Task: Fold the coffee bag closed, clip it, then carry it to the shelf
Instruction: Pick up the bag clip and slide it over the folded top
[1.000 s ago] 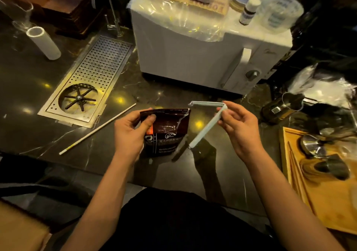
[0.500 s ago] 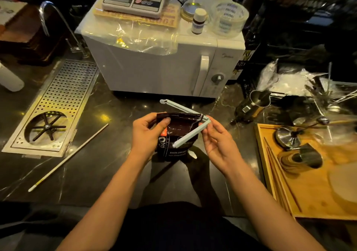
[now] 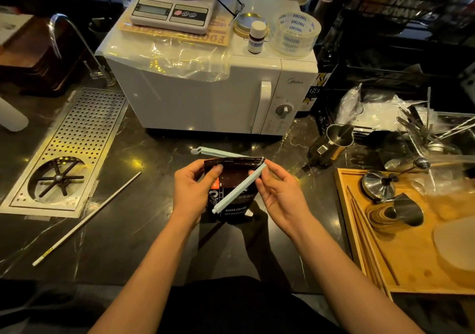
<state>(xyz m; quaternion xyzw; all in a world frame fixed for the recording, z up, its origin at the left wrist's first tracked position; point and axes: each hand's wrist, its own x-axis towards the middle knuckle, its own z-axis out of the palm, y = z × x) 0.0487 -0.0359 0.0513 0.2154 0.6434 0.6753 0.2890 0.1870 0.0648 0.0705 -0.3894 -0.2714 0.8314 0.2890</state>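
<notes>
Two hands are working above the dark counter's (image 3: 144, 230) front edge. The left hand (image 3: 191, 188) is pinching the folded top of a dark coffee bag (image 3: 232, 189) printed "BAKED.COFFEE", thumb in front. The right hand (image 3: 281, 192) is gripping a pale blue bag clip (image 3: 237, 188), which is standing open, one arm behind the fold, the other slanting across the front. Behind is sitting a white "Midea" microwave (image 3: 205, 97) carrying tape (image 3: 294, 34) marked "TOGETHER".
</notes>
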